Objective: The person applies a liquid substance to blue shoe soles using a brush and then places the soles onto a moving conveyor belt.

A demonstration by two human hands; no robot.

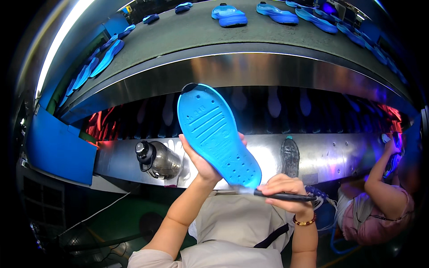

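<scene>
A bright blue shoe sole point(210, 129) is held up over the metal ledge, tilted, its ridged and dotted face toward me. A black patch shows at its upper end. My left hand point(201, 163) grips it around the middle, thumb on the near side and fingertips showing past the far edge. In my right hand point(286, 192) is a black-handled brush point(290, 196), pinched between thumb and fingers. Its pale head is blurred by motion and lies at the sole's lower end; whether it touches cannot be made out.
A dark translucent bottle point(161, 161) stands on the metal ledge point(335, 156) at left. A dark sole point(290, 156) lies right of centre. Several blue soles point(230, 15) rest on the belt point(178, 33) beyond. Another person point(380, 196) works at far right.
</scene>
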